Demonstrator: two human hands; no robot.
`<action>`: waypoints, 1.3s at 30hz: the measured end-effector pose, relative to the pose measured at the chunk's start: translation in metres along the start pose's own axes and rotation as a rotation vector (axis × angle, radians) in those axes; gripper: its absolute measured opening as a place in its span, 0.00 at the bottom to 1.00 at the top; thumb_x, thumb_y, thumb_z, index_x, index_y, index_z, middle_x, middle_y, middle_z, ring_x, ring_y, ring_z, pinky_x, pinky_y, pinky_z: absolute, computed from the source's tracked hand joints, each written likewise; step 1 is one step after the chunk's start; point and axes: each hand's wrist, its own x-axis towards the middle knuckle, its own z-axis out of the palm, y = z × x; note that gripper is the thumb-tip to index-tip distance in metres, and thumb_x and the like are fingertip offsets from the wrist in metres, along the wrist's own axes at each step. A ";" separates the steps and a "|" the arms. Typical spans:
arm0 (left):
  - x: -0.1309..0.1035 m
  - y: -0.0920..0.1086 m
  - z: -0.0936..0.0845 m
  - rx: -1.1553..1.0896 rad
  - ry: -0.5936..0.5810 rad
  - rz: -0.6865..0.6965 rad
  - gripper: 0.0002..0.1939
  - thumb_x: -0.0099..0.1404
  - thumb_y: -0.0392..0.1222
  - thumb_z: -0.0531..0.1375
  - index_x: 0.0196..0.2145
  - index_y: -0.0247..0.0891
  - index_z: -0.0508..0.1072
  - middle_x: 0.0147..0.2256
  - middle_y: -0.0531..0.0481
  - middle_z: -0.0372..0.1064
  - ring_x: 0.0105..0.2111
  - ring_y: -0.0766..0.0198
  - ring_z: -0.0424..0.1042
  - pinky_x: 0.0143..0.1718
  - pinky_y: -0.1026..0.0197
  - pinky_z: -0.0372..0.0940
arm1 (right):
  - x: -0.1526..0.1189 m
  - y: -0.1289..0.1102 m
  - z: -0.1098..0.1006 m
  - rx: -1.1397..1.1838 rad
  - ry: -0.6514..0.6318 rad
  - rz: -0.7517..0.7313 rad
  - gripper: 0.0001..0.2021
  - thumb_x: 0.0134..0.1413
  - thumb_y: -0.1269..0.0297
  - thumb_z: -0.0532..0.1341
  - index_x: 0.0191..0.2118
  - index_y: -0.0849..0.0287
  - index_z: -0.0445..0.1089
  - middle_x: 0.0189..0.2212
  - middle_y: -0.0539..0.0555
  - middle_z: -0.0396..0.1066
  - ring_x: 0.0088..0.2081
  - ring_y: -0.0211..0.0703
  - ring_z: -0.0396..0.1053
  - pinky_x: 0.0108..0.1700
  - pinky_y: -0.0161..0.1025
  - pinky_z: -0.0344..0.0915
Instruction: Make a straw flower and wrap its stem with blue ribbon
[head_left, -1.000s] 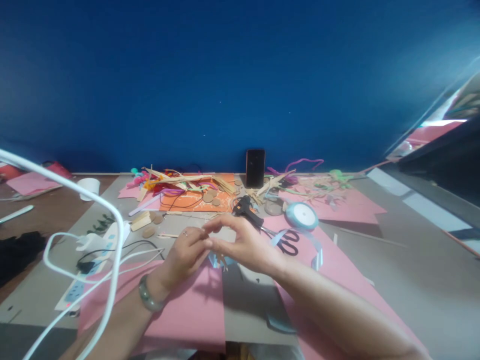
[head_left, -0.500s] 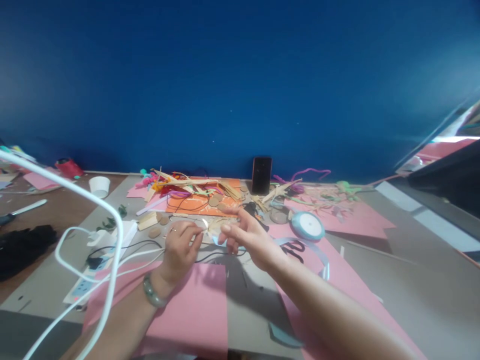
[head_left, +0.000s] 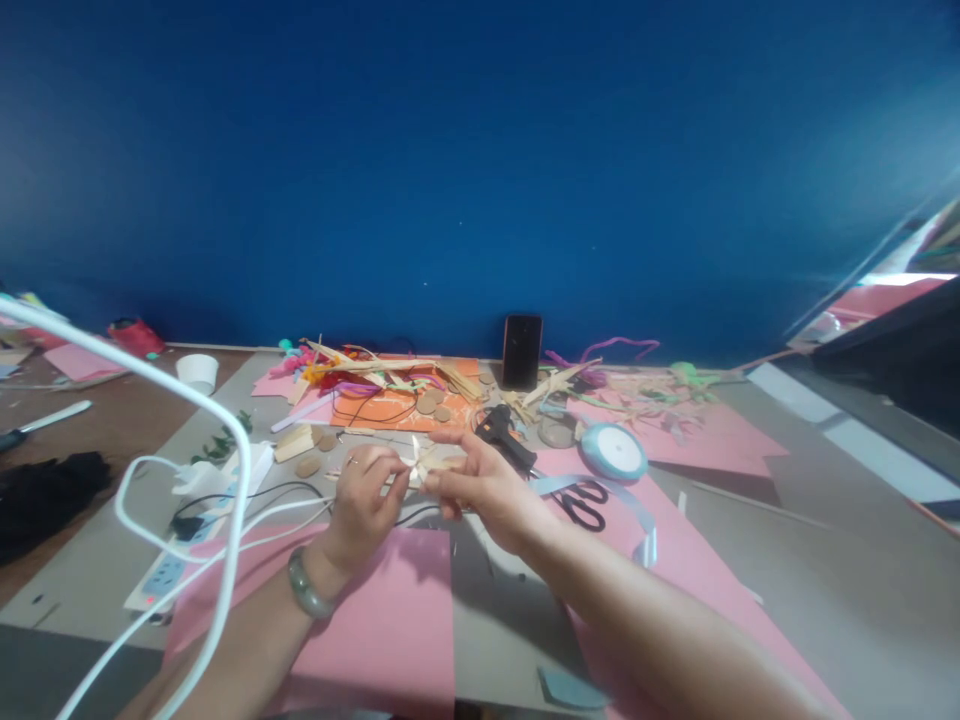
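Observation:
Between my hands is a small pale flower (head_left: 417, 462) with pointed, straw-coloured petals, apparently made of dried husk. My left hand (head_left: 367, 492), wearing a ring and a bracelet, pinches it from the left with thumb and forefinger. From the right, the thumb and fingers of my right hand (head_left: 480, 485) close on its petals, partly covering them. Just behind my right hand lies a black glue gun (head_left: 504, 437). To its right are black scissor handles (head_left: 589, 503) and a roll of pale blue ribbon (head_left: 615, 451), whose loose end crosses pink paper.
A phone (head_left: 523, 352) stands against the blue wall. Husk strips (head_left: 390, 368) and wooden discs lie on orange paper (head_left: 367, 410). On the left are a power strip (head_left: 161, 580), a white cup (head_left: 198, 373) and a knife (head_left: 56, 417). A white cable (head_left: 238, 500) loops across the near left.
My right hand has moved left and down onto the flower, its fingers closing from a looser spread. The petals show more clearly, and the glue gun is less covered. My left hand keeps its pinch.

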 end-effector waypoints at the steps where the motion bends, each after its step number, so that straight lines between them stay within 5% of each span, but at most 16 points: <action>1: 0.000 0.000 0.000 0.008 0.000 0.005 0.04 0.64 0.36 0.55 0.32 0.39 0.69 0.33 0.47 0.68 0.36 0.59 0.67 0.40 0.55 0.62 | -0.001 0.000 0.001 0.006 0.001 -0.004 0.29 0.41 0.66 0.69 0.49 0.60 0.57 0.22 0.46 0.73 0.17 0.32 0.63 0.22 0.30 0.56; 6: -0.002 -0.001 0.002 0.065 -0.011 0.048 0.04 0.64 0.35 0.56 0.33 0.39 0.70 0.32 0.47 0.69 0.36 0.59 0.67 0.40 0.54 0.61 | -0.005 -0.001 0.006 0.040 0.027 0.026 0.29 0.44 0.59 0.68 0.50 0.58 0.56 0.26 0.49 0.74 0.16 0.31 0.63 0.20 0.30 0.56; 20: -0.001 0.002 0.002 -0.018 -0.044 -0.004 0.04 0.64 0.36 0.55 0.32 0.39 0.69 0.33 0.47 0.69 0.35 0.58 0.67 0.39 0.54 0.61 | -0.004 0.013 0.009 -0.044 0.029 -0.051 0.30 0.41 0.66 0.70 0.49 0.57 0.56 0.19 0.40 0.65 0.16 0.30 0.61 0.19 0.29 0.55; 24: 0.003 -0.001 0.002 -0.185 -0.080 -0.138 0.05 0.64 0.38 0.56 0.30 0.39 0.69 0.29 0.49 0.67 0.33 0.61 0.67 0.36 0.58 0.62 | -0.003 0.005 0.007 -0.090 0.031 -0.094 0.28 0.44 0.63 0.69 0.49 0.58 0.57 0.24 0.44 0.68 0.18 0.31 0.63 0.21 0.30 0.57; 27: 0.006 -0.006 0.006 -0.299 -0.005 -0.283 0.06 0.62 0.39 0.57 0.27 0.37 0.68 0.28 0.51 0.67 0.31 0.63 0.68 0.35 0.61 0.63 | -0.004 -0.007 0.002 -0.093 0.167 -0.255 0.22 0.47 0.62 0.68 0.47 0.58 0.61 0.28 0.46 0.68 0.20 0.29 0.63 0.22 0.30 0.58; 33: 0.008 -0.014 0.011 -0.453 -0.013 -0.678 0.07 0.58 0.42 0.61 0.27 0.35 0.72 0.28 0.49 0.71 0.31 0.62 0.71 0.35 0.61 0.65 | -0.018 -0.033 -0.011 -0.242 0.343 -0.606 0.07 0.53 0.62 0.64 0.32 0.58 0.66 0.18 0.44 0.63 0.19 0.31 0.59 0.22 0.31 0.57; 39: 0.007 -0.018 0.012 -0.497 -0.003 -0.723 0.08 0.57 0.43 0.61 0.28 0.35 0.73 0.28 0.49 0.71 0.30 0.62 0.71 0.34 0.61 0.65 | -0.014 -0.045 -0.010 -0.442 0.364 -0.648 0.10 0.58 0.58 0.58 0.31 0.59 0.66 0.21 0.47 0.66 0.19 0.31 0.61 0.23 0.32 0.60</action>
